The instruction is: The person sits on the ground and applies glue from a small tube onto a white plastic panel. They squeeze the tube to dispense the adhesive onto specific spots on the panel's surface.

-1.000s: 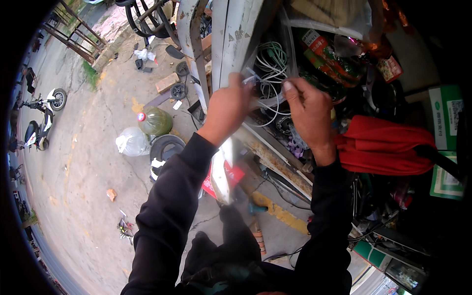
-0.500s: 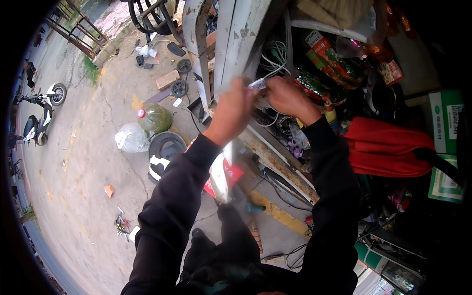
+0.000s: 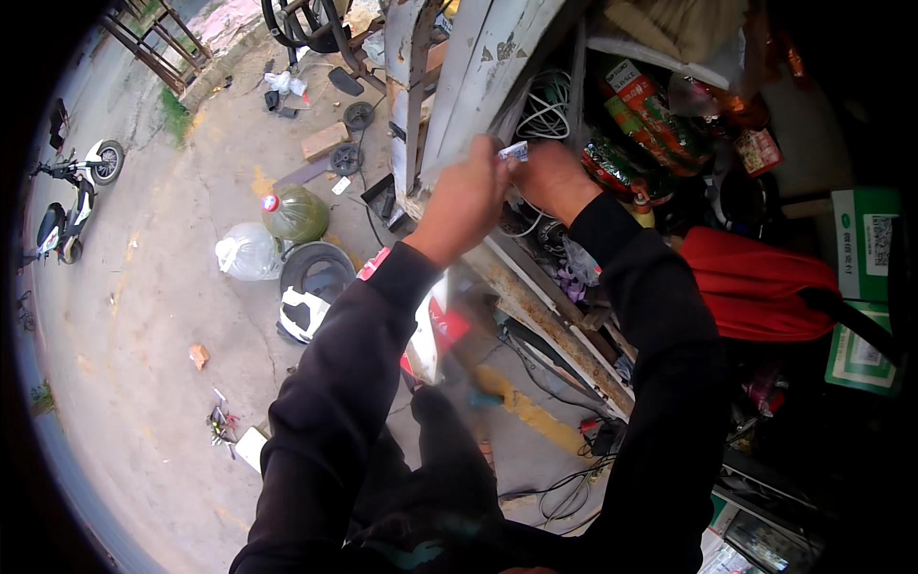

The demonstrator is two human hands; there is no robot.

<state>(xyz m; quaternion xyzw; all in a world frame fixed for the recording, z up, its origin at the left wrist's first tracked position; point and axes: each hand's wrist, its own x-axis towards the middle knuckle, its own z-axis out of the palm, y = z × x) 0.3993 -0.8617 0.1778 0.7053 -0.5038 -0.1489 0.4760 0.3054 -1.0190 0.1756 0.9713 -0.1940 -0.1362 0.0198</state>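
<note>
I have my left grip (image 3: pixel 464 206) pinched on a small white printed piece (image 3: pixel 513 151), which sits at its fingertips and just beside my right grip (image 3: pixel 557 180); that one is blurred, so I cannot tell whether it is clamped on anything. Past them I see a coil of white cable (image 3: pixel 547 113) near some glossy green-and-red packages (image 3: pixel 650 115), and a clear plastic bag (image 3: pixel 717 69) with something beige inside. Down on the ground I make out a dark round tub (image 3: pixel 298 256), its contents too dim to name, then a red-capped bottle (image 3: pixel 298 212) holding yellow-green liquid, beside a whitish translucent bag (image 3: pixel 249 253). Farther off stands a white-and-black scooter (image 3: pixel 81 201).
</note>
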